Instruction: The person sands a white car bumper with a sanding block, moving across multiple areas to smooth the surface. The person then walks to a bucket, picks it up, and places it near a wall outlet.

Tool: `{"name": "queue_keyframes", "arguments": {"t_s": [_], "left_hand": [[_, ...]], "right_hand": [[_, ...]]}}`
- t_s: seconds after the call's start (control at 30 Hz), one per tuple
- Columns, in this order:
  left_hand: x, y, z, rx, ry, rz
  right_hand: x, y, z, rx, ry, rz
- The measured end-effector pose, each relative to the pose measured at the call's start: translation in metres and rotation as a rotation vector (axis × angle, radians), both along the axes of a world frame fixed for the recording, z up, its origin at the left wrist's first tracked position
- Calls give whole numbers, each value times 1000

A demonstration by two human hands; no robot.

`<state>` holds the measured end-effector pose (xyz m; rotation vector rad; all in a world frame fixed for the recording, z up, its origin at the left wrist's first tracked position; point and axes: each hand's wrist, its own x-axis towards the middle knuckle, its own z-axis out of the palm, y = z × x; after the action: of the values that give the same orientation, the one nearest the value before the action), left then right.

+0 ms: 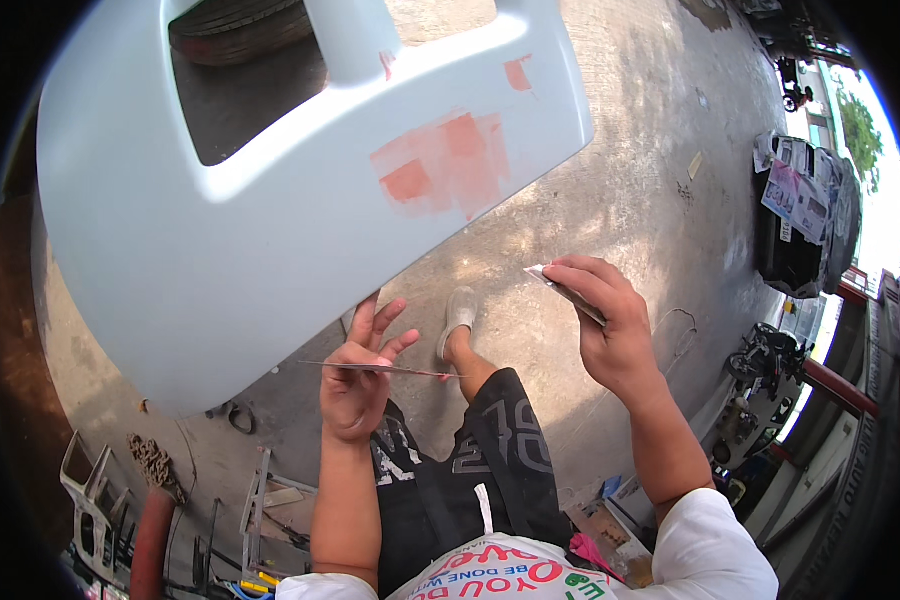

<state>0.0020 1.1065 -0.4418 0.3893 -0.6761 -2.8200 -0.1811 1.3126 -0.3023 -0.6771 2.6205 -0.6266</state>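
A large pale grey car bumper (270,260) fills the upper left, with salmon-pink putty patches (450,165) on its face. Just below its lower edge, my left hand (355,400) holds a thin flat plate (415,373), seen nearly edge-on, with reddish smears. Several of that hand's fingers stretch up past the plate, one reaching the bumper's edge. To the right, apart from the bumper, my right hand (615,325) pinches a thin flat putty spreader (544,274) with a pale edge. Its fingers hide part of the spreader.
A tyre (240,35) shows through the bumper's opening. Under me is a stained concrete floor (660,180). A dark car (810,215) partly covered with paper and a motorcycle (765,355) stand far right. Metal frames (90,505) and a red post (153,545) are at lower left.
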Motion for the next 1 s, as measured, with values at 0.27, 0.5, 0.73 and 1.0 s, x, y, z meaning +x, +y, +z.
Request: {"name": "queue_keyframes", "arguments": {"t_s": [0.27,0.5,0.73,1.0], "left_hand": [[-104,71,19,-150,13,-176],[-176,122,32,-239,-46,8],[-181,133,35,-263,-44,62],[-188,141,36,-240,-61,111]], "right_hand": [[-46,99,-42,-556,-347,-557],[-143,94,-70,-244,506,309],[-210,88,-87,-430,552,592],[-209,80,-107,-459,537,554]]}}
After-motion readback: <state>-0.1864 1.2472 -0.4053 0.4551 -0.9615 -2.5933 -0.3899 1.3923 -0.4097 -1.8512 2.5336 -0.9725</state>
